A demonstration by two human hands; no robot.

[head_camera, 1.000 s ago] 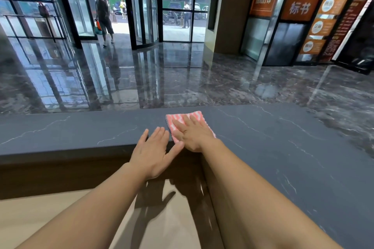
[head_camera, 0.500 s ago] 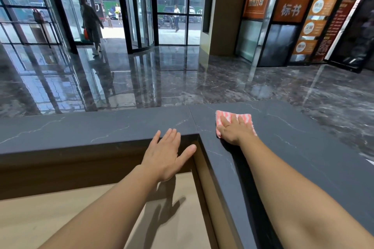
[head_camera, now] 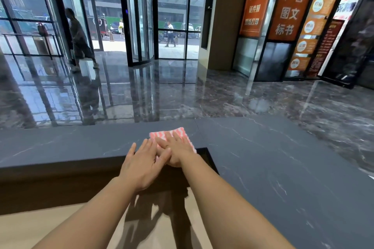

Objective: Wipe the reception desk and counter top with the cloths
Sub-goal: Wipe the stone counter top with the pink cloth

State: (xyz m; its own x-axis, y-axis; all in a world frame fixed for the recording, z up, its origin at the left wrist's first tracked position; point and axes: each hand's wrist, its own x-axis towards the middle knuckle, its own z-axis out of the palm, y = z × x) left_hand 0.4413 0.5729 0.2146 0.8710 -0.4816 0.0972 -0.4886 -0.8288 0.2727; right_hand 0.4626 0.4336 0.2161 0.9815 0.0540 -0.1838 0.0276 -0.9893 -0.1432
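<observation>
The right hand point(head_camera: 179, 152) lies palm down on a pink-and-white striped cloth point(head_camera: 172, 132), its fingers point(head_camera: 175, 137) straight and slightly spread, pressing the cloth flat against the dark grey veined worktop point(head_camera: 273, 168) rather than curling round it. The cloth sits on the front run of the worktop, just left of the seam where it turns the corner, and its near edge reaches the inner lip. The left hand point(head_camera: 142, 168) rests beside it, also flat. Its fingers point(head_camera: 148, 147) are extended and close together, holding nothing, and they lie over the worktop's inner edge. The thumb side of this hand touches the right hand near the thumb. Both forearms are bare and reach in from below, casting shadows on the lower beige surface point(head_camera: 50, 226) behind the raised front. Beyond the worktop stretches a glossy dark marble floor point(head_camera: 172, 97) that mirrors the glass entrance doors point(head_camera: 141, 16). A person point(head_camera: 80, 36) walks at the left, and tall orange signs point(head_camera: 291, 2) stand at the right.
</observation>
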